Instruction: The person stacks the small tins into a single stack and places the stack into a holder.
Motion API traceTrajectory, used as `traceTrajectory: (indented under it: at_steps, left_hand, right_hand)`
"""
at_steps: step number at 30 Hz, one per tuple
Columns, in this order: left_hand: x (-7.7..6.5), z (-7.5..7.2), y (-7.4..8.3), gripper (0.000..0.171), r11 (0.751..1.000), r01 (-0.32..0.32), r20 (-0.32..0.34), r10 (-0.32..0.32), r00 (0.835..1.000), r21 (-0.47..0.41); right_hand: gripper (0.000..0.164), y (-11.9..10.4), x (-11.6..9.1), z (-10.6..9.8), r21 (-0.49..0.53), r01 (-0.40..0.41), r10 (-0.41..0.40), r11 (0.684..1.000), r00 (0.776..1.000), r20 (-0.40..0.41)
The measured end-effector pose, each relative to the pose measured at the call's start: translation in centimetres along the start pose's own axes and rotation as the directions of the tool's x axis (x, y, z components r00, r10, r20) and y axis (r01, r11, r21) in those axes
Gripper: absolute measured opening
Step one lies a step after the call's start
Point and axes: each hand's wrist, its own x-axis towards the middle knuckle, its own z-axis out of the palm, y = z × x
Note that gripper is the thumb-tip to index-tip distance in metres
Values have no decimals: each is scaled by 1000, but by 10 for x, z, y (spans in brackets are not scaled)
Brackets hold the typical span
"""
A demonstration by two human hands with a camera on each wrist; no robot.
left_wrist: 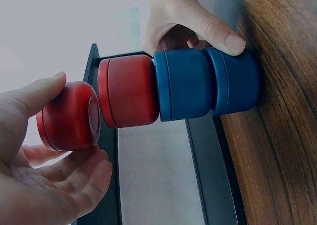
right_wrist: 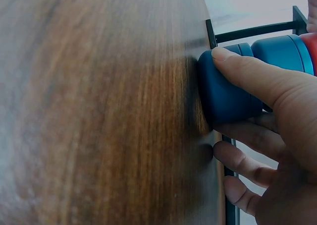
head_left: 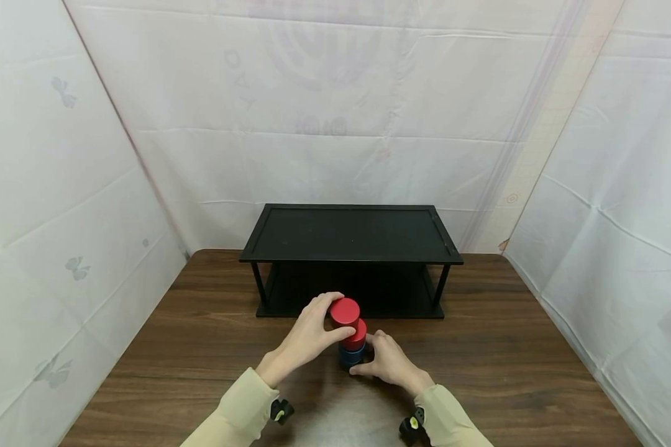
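Note:
Two small lidded blue canisters stand stacked on the table, the lower blue canister (left_wrist: 242, 86) beneath the upper blue canister (left_wrist: 188, 84). A lidded red canister (left_wrist: 131, 91) sits on top of them. My left hand (head_left: 309, 333) grips another red canister (head_left: 345, 311) between thumb and fingers at the top of the stack; it is slightly tilted and offset from the red one below. Low on the stack, my right hand (head_left: 392, 361) holds the bottom blue canister, thumb on the near side and fingers around the far side.
Just behind the stack stands a black two-tier rack (head_left: 352, 233) with a flat top and an open lower shelf. The brown wooden table (head_left: 514, 372) is enclosed by white sheets (head_left: 335, 112) at the back and both sides.

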Motion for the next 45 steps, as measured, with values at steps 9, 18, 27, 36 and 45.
traceTrajectory:
  at_steps: [9, 18, 27, 36, 45]
  left_hand:
    - [1, 3, 2, 61, 1000, -4, 11, 4, 1000, -4]
    - [1, 5, 1, 60, 1000, -17, 10, 17, 1000, 14]
    - [1, 7, 1, 60, 999, -36, 19, 36, 999, 21]
    - [0, 8, 3, 59, 999, -35, 24, 35, 999, 10]
    - [0, 9, 3, 60, 999, -39, 27, 38, 999, 23]
  right_hand:
    - [54, -1, 0, 0, 4, -9, 9, 1000, 1000, 8]
    - [53, -2, 0, -2, -3, -3, 3, 1000, 1000, -1]
    - [53, 0, -1, -1, 3, -5, 5, 1000, 1000, 4]
    - [53, 0, -1, 0, 4, 6, -6, 1000, 1000, -4]
    - [53, 0, -1, 0, 2, 15, -15, 1000, 1000, -6]
